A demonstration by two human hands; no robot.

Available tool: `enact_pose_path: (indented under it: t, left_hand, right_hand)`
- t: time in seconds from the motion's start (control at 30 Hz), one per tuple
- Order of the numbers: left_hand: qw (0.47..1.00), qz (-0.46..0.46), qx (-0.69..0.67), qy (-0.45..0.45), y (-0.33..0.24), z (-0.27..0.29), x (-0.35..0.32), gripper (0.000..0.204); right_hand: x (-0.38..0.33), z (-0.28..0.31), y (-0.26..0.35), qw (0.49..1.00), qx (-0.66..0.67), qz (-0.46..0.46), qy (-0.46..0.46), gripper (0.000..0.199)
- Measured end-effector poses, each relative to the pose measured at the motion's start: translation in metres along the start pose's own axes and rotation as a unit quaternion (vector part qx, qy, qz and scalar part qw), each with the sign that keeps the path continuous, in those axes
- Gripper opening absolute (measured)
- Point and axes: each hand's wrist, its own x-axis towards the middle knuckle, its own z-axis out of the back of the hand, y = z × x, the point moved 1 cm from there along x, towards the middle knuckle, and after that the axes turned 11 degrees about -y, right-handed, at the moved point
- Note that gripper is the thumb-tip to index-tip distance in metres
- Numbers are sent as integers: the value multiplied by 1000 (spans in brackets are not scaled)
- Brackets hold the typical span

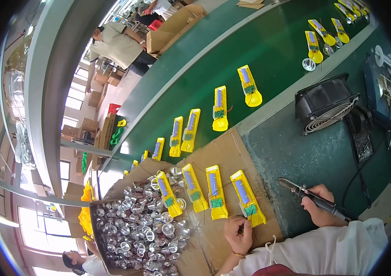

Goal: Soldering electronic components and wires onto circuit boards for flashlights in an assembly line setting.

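Here, yellow housing just beside the left grip.

Lateral clearance runs over the dark-green worktop between the flat brown cardboard sheet and the black box-shaped fan with a round wire grille. The black-handled tool with a metal tip, gripped in the right hand, obstructs the lower part of this passage. Yellow plastic housings with green circuit boards bound the left hand above; farther left, the brown box heaped with silver reflectors blocks access
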Motion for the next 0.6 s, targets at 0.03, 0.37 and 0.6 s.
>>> enact_pose_path:
  t: [0.03,0.37,0.6]
  left_hand:
    - [1000,-14,0,5,-2,3,2,6]
    - [1000,16,-2,-17,1,-2,0,6]
    - [995,-37,93,9,-15,-2,10,15]
  right_hand:
    - [-2,-2,1,1000,-6,-6,8,15]
    - [5,-7,10,999,44,6,-9,16]
    - [5,-4,19,999,-17,-16,30,17]
